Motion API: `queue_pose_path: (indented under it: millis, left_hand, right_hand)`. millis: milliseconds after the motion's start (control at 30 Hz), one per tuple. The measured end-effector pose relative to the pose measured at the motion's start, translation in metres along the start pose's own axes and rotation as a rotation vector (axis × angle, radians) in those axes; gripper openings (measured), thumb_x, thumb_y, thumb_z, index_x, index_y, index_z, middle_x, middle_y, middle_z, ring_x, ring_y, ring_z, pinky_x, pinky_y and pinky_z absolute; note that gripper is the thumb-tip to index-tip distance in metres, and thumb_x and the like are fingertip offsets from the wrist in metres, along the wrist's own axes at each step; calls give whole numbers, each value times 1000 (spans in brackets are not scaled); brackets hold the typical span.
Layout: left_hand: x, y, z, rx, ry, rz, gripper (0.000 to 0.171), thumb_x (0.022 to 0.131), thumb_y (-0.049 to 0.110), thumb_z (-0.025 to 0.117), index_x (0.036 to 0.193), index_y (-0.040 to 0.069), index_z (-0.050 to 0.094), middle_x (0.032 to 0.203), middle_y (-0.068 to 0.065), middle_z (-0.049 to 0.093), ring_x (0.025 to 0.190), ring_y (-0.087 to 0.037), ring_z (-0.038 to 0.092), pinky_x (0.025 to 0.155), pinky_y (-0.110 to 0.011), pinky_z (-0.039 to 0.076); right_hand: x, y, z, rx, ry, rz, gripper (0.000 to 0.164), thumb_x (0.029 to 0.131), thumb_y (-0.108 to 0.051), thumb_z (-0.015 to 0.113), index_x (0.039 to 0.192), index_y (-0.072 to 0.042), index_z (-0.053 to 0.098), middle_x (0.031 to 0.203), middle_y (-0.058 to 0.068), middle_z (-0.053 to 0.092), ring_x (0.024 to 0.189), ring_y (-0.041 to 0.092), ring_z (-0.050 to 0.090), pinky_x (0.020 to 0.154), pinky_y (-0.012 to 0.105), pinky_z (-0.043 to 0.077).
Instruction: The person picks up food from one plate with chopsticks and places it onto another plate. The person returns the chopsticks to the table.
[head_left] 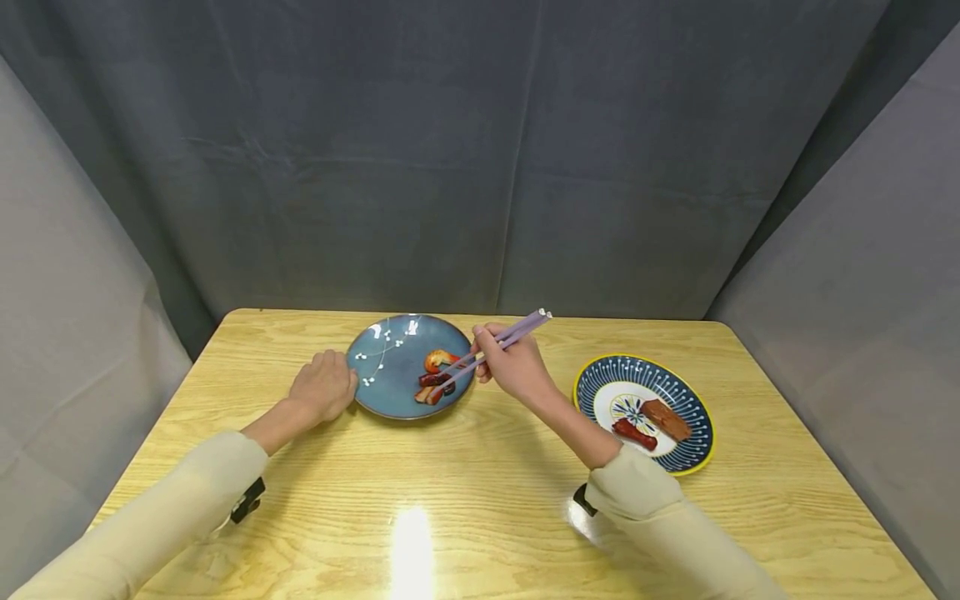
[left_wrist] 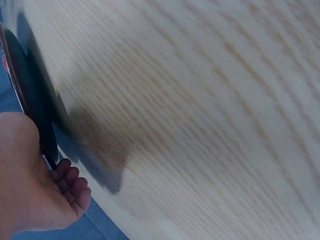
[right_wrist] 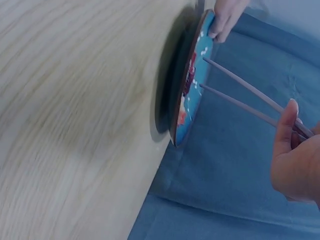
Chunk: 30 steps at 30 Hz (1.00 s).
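A blue plate (head_left: pixel 397 375) with a white blossom pattern stands near the table's back edge. My left hand (head_left: pixel 325 387) holds its left rim; in the left wrist view, the fingers (left_wrist: pixel 75 182) curl by the rim. With my right hand (head_left: pixel 517 367) I grip a pair of lilac chopsticks (head_left: pixel 525 327) over the plate's right side. Their tips are parted and overlap the food in the head view. On that side lie a shrimp (head_left: pixel 435 361), a dark red piece (head_left: pixel 427 380) and brown-and-pale meat slices (head_left: pixel 427 395).
To the right is a second plate (head_left: pixel 701 417) with a yellow rim and dark blue pattern, partly behind my right forearm. A small drumstick (head_left: pixel 633 433) and a brown slab of meat (head_left: pixel 666 419) lie on it. Grey curtains (head_left: pixel 360 183) enclose the wooden table (head_left: pixel 495 483).
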<state>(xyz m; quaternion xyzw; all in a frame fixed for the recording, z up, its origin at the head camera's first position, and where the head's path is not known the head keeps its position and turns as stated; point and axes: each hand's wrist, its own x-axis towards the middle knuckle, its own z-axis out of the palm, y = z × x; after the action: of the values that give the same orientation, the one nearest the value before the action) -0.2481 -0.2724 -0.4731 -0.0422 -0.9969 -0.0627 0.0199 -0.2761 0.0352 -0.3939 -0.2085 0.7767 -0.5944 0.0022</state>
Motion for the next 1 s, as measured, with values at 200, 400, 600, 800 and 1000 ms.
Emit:
queue_pose_path:
  millis: [200, 400, 600, 800, 1000]
  left_hand:
    - [0, 0, 1, 0, 17, 6, 30, 103, 20, 39, 89, -6, 47, 82, -14, 40, 77, -30, 45, 66, -44, 46]
    - [1, -1, 1, 4, 2, 8, 31, 103, 20, 38, 88, -5, 46, 82, -14, 40, 77, -30, 44, 65, -44, 46]
    - [1, -3, 3, -4, 9, 3, 31, 102, 21, 39, 88, -5, 47, 82, -14, 40, 76, -30, 45, 65, -45, 46]
    - [2, -2, 3, 13, 10, 17, 31, 103, 20, 38, 87, -6, 46, 82, -15, 40, 76, -30, 45, 64, -44, 47]
    - [0, -1, 1, 12, 8, 11, 31, 103, 20, 39, 87, -6, 46, 82, -15, 40, 77, -30, 45, 65, -44, 47]
  right_hand:
    - [-2, -2, -17, -16, 22, 8, 33, 103, -20, 55, 82, 4, 66, 64, 19, 63, 49, 15, 60, 52, 37, 56]
    - [-7, -4, -38, -39, 30, 23, 36, 104, -21, 54, 88, 9, 67, 64, 19, 64, 51, 16, 62, 52, 30, 56]
    - [-20, -24, -58, -94, 34, 58, 35, 105, -16, 50, 92, 13, 65, 66, 21, 64, 55, 21, 64, 54, 30, 56]
    - [-35, -41, -75, -104, 52, 72, 32, 105, -12, 50, 93, 15, 64, 68, 12, 64, 58, 23, 65, 57, 35, 57]
    - [-35, -6, -99, -146, 87, 62, 38, 105, -24, 53, 93, 10, 66, 65, 14, 64, 54, 18, 64, 54, 29, 56]
